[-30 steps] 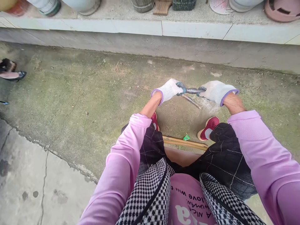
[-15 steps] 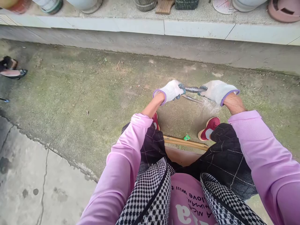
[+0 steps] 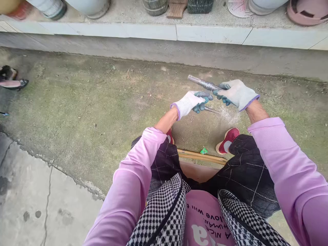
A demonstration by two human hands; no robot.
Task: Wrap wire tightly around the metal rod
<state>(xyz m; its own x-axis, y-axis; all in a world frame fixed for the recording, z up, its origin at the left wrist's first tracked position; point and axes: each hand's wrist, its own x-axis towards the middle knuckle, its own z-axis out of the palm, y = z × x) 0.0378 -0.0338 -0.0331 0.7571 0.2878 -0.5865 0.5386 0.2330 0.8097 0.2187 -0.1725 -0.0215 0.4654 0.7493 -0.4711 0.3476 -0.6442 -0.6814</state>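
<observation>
Both my hands wear white gloves with dark coated fingers and purple cuffs. My right hand (image 3: 237,93) grips a thick threaded metal rod (image 3: 201,82) that juts up and to the left past the fingers. My left hand (image 3: 191,101) is closed on a thinner metal rod (image 3: 212,110) whose end pokes out to the right, below the right hand. The two hands are close, fingertips nearly touching, held above the mossy concrete ground (image 3: 102,102) in front of my knees. A pale patch of dust (image 3: 228,118) lies on the ground under them.
I sit on a wooden seat (image 3: 202,156), red shoes (image 3: 228,140) planted either side. A raised concrete step (image 3: 153,32) ahead carries pots and containers. At the far left edge lies a dark shoe (image 3: 12,82). Cracked paler pavement (image 3: 38,205) lies at lower left.
The thick rod, earlier held level between both hands, now sits in the right hand alone, lifted and tilted up-left. The left hand has shifted down onto the thinner rod.
</observation>
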